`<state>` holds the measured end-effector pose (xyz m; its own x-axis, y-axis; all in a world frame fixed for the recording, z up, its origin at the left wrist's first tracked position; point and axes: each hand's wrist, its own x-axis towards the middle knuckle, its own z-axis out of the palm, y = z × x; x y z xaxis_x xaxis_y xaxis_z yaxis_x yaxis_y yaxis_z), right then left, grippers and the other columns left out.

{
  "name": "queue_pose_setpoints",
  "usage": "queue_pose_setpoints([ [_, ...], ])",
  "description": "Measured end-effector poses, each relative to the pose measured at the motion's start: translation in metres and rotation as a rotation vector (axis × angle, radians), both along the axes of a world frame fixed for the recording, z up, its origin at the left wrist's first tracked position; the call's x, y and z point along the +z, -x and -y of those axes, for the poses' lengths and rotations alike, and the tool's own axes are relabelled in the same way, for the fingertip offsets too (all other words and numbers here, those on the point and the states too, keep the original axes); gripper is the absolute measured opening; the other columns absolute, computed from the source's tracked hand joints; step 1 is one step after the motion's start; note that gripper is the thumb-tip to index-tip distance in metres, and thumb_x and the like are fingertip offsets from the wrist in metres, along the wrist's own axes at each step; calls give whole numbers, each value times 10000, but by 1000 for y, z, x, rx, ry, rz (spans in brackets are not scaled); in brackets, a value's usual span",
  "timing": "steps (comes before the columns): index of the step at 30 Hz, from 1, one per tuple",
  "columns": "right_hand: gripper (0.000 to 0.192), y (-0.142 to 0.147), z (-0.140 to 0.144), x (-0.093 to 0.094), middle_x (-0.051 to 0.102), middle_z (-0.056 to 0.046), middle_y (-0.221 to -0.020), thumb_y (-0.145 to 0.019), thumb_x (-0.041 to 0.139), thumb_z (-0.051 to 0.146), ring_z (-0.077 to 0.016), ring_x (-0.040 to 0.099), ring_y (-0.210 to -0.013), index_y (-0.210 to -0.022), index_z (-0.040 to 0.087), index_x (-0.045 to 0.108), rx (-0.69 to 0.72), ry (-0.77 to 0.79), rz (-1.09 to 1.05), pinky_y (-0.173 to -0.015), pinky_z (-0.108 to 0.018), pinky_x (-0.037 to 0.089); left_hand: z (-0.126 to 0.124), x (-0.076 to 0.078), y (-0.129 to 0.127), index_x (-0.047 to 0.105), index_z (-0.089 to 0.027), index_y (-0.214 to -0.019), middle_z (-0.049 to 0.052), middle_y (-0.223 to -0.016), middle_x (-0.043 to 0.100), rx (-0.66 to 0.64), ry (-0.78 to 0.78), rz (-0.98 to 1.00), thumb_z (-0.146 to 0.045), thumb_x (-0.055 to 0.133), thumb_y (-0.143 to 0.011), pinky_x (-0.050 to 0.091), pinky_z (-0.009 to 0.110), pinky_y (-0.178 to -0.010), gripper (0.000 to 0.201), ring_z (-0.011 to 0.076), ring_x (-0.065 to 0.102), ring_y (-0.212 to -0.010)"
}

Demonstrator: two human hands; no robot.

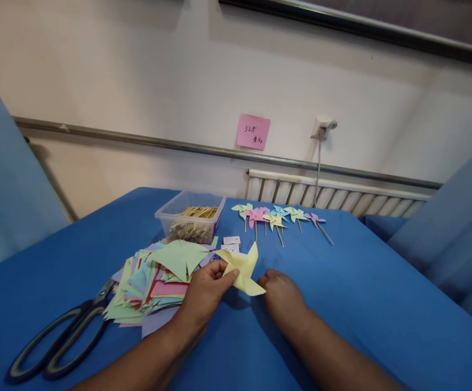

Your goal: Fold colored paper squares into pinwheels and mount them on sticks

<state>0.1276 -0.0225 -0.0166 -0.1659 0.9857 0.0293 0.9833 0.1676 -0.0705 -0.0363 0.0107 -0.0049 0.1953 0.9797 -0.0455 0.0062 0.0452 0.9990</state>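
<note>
Scissors [63, 339] with dark handles lay at the near left of the blue counter [362, 304], blades pointing toward a loose pile of coloured paper squares [150, 288]. On top of that pile sat a pale green folded sheet [179, 258]. Farther back, behind the pile, stood a clear plastic tub [190, 217] holding thin wooden sticks [197, 213]. Two small white tags [231, 243] lay just right of the tub.

My left hand [205, 293] was closed on the left edge of a yellow paper pinwheel [242, 270], thumb on top and fingers curled beneath it. The pinwheel sat just above the counter in the middle of the scene, between my two hands and near the paper pile. My right hand [280, 296] was curled knuckles-up just beside the pinwheel's near right point; I could not tell whether its fingertips pinched the paper or only touched it.

Farther off and to the right, a row of finished pinwheels on sticks [279, 217] lay across the counter in green, pink, yellow, blue and purple. On the wall beyond hung a pink note [253, 131].
</note>
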Motion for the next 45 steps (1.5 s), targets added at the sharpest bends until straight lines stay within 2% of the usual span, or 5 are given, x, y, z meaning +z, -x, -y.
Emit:
queue_pose_setpoints([
  [8,205,0,-1,-4,654,-91,-842,-824,452,122,-210,613,-756,-876,154,648,4,-32,-18,-614,-260,390,2,1,-1,602,-146,-724,11,-658,633,-11,28,17,-369,669,-656,413,254,-551,243,143,558,-567],
  [17,212,-2,1,1,668,-103,-808,-778,476,68,-223,627,-739,-816,147,669,-8,-54,27,-616,-265,402,2,-1,0,594,-150,-698,-12,-619,608,-5,14,12,-373,668,-655,391,239,-525,239,126,533,-532],
  [32,192,-10,-5,-16,662,-104,-834,-789,472,76,-220,631,-781,-818,140,651,-65,-31,-40,-648,-268,398,1,2,1,576,-159,-654,-29,-566,555,-3,12,-1,-356,665,-646,353,221,-487,216,109,473,-488],
  [41,184,-25,-7,-16,702,-52,-826,-840,474,182,-169,637,-782,-873,188,655,-99,-68,-437,-693,-229,405,2,-1,1,595,-158,-670,-17,-592,582,15,-35,-73,-380,653,-661,370,217,-505,229,121,496,-526],
  [45,181,-23,-4,-13,699,-44,-811,-824,482,186,-167,634,-748,-866,180,658,-121,-197,-657,-684,-244,434,2,-1,0,597,-158,-675,-9,-608,599,18,-60,-100,-388,641,-668,389,229,-530,234,134,518,-546],
])
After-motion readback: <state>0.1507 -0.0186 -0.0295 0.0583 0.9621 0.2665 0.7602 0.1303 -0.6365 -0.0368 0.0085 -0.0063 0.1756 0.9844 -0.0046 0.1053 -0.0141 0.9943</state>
